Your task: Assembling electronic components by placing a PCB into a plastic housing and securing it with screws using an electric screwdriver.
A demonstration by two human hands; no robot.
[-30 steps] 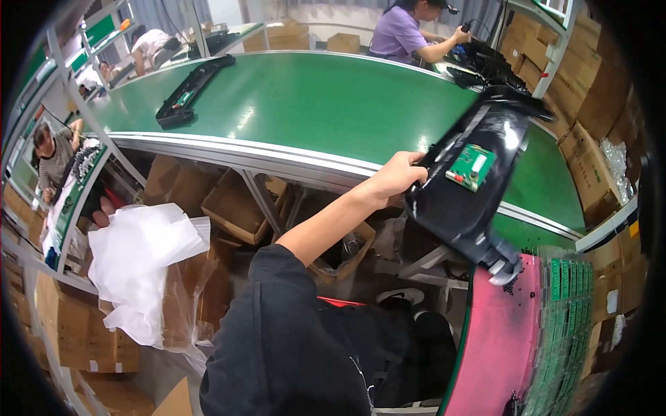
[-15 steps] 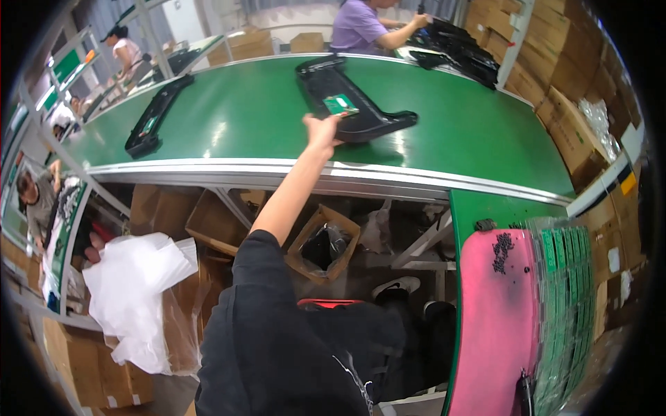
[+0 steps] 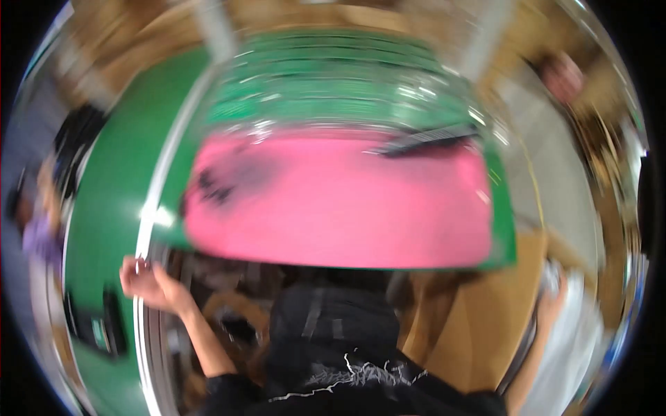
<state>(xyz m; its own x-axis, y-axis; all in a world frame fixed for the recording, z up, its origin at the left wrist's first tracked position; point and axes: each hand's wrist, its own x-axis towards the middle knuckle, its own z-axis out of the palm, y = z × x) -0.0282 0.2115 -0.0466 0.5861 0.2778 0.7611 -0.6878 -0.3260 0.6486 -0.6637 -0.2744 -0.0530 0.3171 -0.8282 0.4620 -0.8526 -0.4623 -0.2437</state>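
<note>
My left hand [image 3: 154, 286] is lifted beside the metal edge of the green conveyor, thumb apart from its loosely bent fingers, with nothing seen in it. At the lower right my right hand [image 3: 551, 299] is closed on a white wrapping sheet [image 3: 572, 340] at an open cardboard box [image 3: 479, 319]; motion blur softens its fingers. In front of me lies a pink mat [image 3: 340, 201]. A heap of small black parts [image 3: 214, 187] is on its left end, and a long dark tool [image 3: 430, 139] lies along its far right edge.
Clear trays of green boards [image 3: 333, 76] stand beyond the mat. On the green conveyor [image 3: 111, 187] to the left lies a black molded panel [image 3: 97, 326] with a small green board. A co-worker in purple [image 3: 43, 232] is at its far side. Another box [image 3: 239, 322] stands below.
My view has swung right, from the conveyor to the pink mat. My left hand has come away from the black panel, which stays on the conveyor. My right hand has come into view.
</note>
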